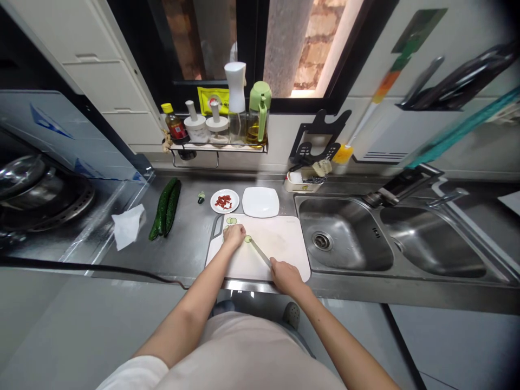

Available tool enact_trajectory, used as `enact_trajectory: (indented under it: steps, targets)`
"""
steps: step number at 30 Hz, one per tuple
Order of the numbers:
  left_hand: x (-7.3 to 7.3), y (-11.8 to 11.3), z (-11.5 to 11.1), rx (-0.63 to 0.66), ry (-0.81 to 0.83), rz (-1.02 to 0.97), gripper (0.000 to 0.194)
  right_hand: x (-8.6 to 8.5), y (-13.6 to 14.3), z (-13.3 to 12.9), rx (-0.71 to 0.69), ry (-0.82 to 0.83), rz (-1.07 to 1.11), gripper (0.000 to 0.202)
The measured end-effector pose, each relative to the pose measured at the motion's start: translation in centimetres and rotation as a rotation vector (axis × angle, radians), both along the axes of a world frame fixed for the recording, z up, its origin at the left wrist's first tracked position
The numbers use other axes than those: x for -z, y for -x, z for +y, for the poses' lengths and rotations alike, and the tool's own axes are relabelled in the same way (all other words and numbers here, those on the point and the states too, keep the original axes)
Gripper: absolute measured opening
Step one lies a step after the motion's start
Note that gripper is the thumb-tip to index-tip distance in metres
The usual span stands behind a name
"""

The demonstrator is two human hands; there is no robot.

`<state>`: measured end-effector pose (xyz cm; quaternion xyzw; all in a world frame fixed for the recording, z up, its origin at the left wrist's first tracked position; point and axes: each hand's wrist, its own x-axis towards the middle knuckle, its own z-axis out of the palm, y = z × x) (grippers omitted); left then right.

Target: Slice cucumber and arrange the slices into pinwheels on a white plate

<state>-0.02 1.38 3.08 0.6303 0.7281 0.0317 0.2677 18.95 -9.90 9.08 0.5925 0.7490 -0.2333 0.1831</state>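
My right hand point(287, 275) is closed around the handle of a kitchen knife point(260, 253), whose blade points up and left over the white cutting board point(284, 233). A pale green cucumber slice point(247, 238) is at the blade's tip. Beside it, my left hand point(234, 236) rests on the board with its fingers curled in. What is under those fingers is mostly hidden; a bit of green shows at their left. More cucumber slices point(231, 220) lie near the board's top left corner.
Two whole cucumbers point(164, 208) and a white paper towel point(128, 226) lie to the left. Behind the board are cucumber ends point(201, 197), a small plate point(213, 203) of red pieces and a square white plate point(260, 202). A double sink point(345, 203) is at the right.
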Motion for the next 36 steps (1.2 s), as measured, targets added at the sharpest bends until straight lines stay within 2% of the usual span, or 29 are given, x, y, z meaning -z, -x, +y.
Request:
enact_trajectory:
  steps: [12, 28, 36]
  targets:
    - [0.2, 0.0, 0.1, -0.009, 0.010, 0.002, 0.011, 0.3, 0.6, 0.6, -0.002, 0.015, -0.004, 0.030]
    - [0.4, 0.1, 0.1, -0.013, 0.002, -0.020, 0.009, -0.1, 1.4, 1.4, -0.016, 0.002, -0.026, 0.035]
    - [0.0, 0.1, -0.1, -0.012, -0.009, -0.010, 0.010, 0.0, 0.8, 1.0, 0.003, 0.022, -0.016, 0.033]
